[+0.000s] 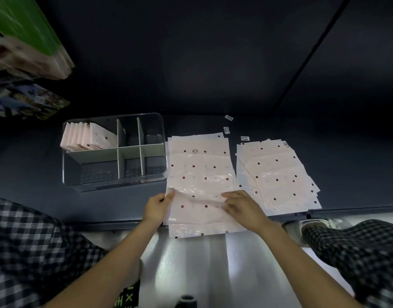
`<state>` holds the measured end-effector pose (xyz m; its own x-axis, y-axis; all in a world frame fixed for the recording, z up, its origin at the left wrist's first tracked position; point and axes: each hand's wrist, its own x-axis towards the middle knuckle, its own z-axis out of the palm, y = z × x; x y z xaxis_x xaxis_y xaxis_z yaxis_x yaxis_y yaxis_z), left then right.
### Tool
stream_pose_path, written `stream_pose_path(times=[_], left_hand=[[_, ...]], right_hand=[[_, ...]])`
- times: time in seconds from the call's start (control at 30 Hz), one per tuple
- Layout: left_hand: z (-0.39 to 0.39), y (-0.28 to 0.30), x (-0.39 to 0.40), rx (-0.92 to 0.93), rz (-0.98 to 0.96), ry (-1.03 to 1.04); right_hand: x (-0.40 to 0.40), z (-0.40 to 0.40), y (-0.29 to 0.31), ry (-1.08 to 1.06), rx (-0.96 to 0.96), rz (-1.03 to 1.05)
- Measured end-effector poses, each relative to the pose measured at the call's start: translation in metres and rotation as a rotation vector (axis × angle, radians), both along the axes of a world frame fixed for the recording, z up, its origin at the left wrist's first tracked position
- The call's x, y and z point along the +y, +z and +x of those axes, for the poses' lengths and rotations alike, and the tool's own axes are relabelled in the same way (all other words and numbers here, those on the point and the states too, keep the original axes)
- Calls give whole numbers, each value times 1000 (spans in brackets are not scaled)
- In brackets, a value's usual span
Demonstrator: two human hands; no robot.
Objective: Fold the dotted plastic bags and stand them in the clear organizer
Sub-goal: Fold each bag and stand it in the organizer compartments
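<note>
At the lower middle of the frame the left hand point(156, 207) pinches the left edge of a pale pink dotted plastic bag point(199, 174), thumb on top and fingers curled under the lifted film. The right hand point(241, 206) lies on the same bag's right side, a ring on one finger, fingers bent with the tips gathering the film; whether they pinch it or only press it down is not clear. Between the two hands the near part of the bag is raised and wrinkled, while its far part lies flat on the dark table point(346, 174). More bags of the same kind lie under it, and the nearest edge of that stack hangs over the table's front edge.

To the right of centre, just beside that stack, a second pile of flat dotted bags point(278, 176) lies fanned out on the table. Small white labels point(226, 130) lie on the table beyond the two stacks.

At the left of centre stands the clear organizer point(88, 185), split by pale dividers into compartments. Its far left compartment holds a row of folded dotted bags point(88, 137) standing on edge and leaning.

Checked trouser legs point(24, 241) fill the lower left and lower right corners. Colourful packages point(28, 41) show blurred in the upper left corner.
</note>
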<state>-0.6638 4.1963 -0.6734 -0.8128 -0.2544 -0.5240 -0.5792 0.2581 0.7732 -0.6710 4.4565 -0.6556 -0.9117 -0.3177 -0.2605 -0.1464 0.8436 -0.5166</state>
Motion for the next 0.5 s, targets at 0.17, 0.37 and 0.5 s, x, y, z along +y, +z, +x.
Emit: stream_pose_path(times=[0.17, 0.37, 0.5], left_hand=[[8, 3, 2, 74, -231, -86], [45, 14, 0, 619, -662, -424], [49, 13, -6, 784, -733, -765]], right_hand=[[-10, -27, 11, -433, -54, -337], [-30, -59, 16, -479, 162, -223], [-32, -36, 24, -39, 411, -42]])
